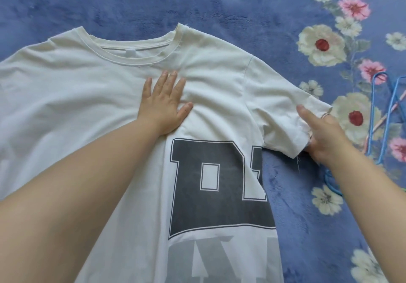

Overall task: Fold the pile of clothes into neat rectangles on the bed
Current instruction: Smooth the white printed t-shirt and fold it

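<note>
— White T-shirt (92, 80): where?
— Spread front-up on the blue plush bed cover (109, 3), ribbed collar (131, 50) toward the far side, dark block letters (219, 186) printed across the chest and paler grey ones below.
— Left hand (163, 107)?
— Flat on the chest just below the collar, fingers straight and slightly spread, pressing the cloth down; holding nothing.
— Right hand (323, 133)?
— At the hem of the right-hand short sleeve (283, 107), thumb on top of the cloth, fingers beside and partly under the edge; looks like a pinch on the hem, ring (325, 115) on one finger.
— Anything else nearby?
— Floral border (320, 45) of white and pink blossoms along the right side of the cover, with blue wire hangers (381, 115) lying on it, just beyond the sleeve.
</note>
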Motion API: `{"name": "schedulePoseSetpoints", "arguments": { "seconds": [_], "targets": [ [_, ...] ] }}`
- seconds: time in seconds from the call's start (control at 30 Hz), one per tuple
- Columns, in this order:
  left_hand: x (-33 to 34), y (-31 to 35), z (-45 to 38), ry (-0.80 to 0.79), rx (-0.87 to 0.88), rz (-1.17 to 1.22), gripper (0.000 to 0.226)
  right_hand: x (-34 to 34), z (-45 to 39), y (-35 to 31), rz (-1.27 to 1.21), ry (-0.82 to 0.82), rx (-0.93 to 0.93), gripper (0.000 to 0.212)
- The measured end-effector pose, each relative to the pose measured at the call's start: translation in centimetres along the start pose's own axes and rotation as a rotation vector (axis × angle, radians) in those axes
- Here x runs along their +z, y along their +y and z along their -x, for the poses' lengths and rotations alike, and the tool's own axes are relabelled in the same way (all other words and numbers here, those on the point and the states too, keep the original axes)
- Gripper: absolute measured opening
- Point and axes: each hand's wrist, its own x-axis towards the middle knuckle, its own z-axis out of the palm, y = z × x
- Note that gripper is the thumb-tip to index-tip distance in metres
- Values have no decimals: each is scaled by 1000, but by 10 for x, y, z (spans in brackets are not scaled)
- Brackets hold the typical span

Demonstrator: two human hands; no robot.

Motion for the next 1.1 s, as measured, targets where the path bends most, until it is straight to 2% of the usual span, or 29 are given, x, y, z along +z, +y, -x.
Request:
{"name": "schedulePoseSetpoints", "arguments": {
  "seconds": [0.1,0.17,0.27,0.33,0.37,0.43,0.53,0.6,0.7,0.77,0.83,0.87,0.93,1.0,1.07,1.1],
  "targets": [
    [-3,-3,-3,-25,15,32,66,1,4,4,7,59,-13,48],
    [-8,-5,-2,-18,49,125,66,3,9,-5,-33,120,-76,39],
    [-16,-16,13,108,112,301,68,14,23,-29,221,211,-345,35],
    [-19,-32,28,200,120,386,72,32,37,-38,410,204,-540,27],
    [-18,-41,35,232,125,394,74,46,44,-38,530,191,-642,30],
    [-17,-60,49,252,88,395,77,81,61,-28,752,43,-812,48],
    [-17,-81,67,247,-15,409,72,117,83,6,1047,-249,-842,69],
    [-15,-94,80,244,-19,395,73,123,90,28,1276,-273,-948,61],
    [-11,-115,98,244,-23,354,73,120,91,39,1239,-225,-1028,44],
    [-9,-124,106,251,-42,311,69,118,85,35,1275,-187,-960,56],
    [-4,-136,117,264,-56,281,63,125,81,34,1390,-275,-705,80],
    [-1,-142,122,277,-57,266,61,129,80,37,1473,-341,-579,83],
    [5,-150,129,301,-61,237,57,133,77,51,1655,-395,-492,77],
    [11,-158,137,314,-50,202,55,137,75,64,1714,-378,-504,76],
    [14,-167,145,283,-57,201,59,142,75,66,1637,-398,-498,66],
    [15,-171,149,245,-78,213,64,143,79,63,1508,-407,-504,61]
  ]
}}
